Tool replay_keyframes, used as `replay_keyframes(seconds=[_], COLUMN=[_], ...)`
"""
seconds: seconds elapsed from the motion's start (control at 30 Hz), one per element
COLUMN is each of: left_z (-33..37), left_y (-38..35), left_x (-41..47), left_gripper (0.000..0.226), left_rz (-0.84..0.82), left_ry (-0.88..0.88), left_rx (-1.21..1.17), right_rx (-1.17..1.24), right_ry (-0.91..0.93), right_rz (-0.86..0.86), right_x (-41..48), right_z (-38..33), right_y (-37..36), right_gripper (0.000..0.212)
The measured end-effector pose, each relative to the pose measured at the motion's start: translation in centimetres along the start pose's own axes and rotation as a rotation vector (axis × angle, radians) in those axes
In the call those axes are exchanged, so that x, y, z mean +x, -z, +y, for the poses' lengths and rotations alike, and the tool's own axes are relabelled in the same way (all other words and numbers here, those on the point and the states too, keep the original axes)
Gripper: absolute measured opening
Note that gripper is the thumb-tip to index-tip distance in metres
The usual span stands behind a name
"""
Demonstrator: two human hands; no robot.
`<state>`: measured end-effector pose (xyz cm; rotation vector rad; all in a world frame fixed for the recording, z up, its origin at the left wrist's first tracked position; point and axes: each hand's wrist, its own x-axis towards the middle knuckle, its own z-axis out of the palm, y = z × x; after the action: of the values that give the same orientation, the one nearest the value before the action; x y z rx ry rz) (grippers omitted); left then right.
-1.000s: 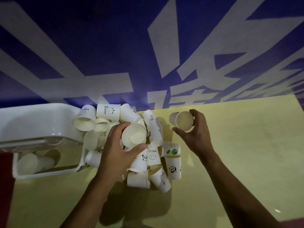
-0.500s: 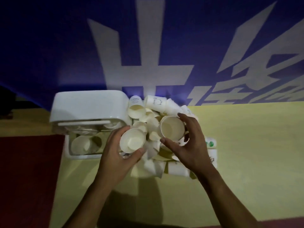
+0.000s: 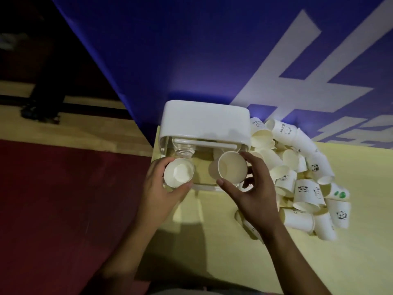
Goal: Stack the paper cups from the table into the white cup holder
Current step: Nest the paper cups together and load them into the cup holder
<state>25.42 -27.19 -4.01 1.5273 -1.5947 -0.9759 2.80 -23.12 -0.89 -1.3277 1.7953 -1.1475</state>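
Observation:
The white cup holder (image 3: 205,122) stands at the table's far left corner, its open front facing me. My left hand (image 3: 161,192) grips a paper cup (image 3: 179,172), mouth up, at the holder's front left. My right hand (image 3: 253,188) holds a second paper cup (image 3: 231,168), mouth tilted towards me, in front of the holder's right half. A heap of white paper cups (image 3: 306,188), some printed with pandas, lies to the right of the holder. Clear plastic cups (image 3: 184,149) show inside the holder on the left.
The yellow table (image 3: 234,252) ends at its left edge just beside the holder. A blue wall banner (image 3: 212,50) with white characters rises behind. Dark red carpet (image 3: 63,209) and a wooden floor strip lie to the left.
Both hands have carried their cups leftwards from above the heap to the holder's open front. The view has swung left, so the holder now sits at the centre.

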Motion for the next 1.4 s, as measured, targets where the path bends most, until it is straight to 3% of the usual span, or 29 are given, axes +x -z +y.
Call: replay_keyframes(seconds=[0.7,0.97,1.17,1.27,1.4], left_z=[-6.3,-6.6,-4.7,-3.8,-4.0], left_y=[-3.7,-3.3,-1.5,-1.4,-1.7], left_x=[3.7,3.5,1.9,1.9,2.4], left_gripper=[0.081,0.101,0.043,0.036,0.029], left_rz=[-0.212,-0.264,-0.047,-0.021,-0.083], left_ry=[0.182,0.245,0.297,0.304,0.260], left_rx=[0.257,0.161,-0.026,-0.181,-0.212], right_rx=[-0.068,-0.052,-0.079,-0.133,-0.192], right_ry=[-0.070,-0.009,0.084,0.086,0.101], right_rz=[-0.020,-0.067,-0.172,-0.214,-0.209], right_x=[-0.2,0.6,1.6,1.5,1.7], right_z=[0.8,0.4,0.0,1.3,3.0], right_y=[-1.3,-3.3,-7.6,-9.5,-11.1], right_gripper=[0.074,0.076,0.077,0.079,0.081])
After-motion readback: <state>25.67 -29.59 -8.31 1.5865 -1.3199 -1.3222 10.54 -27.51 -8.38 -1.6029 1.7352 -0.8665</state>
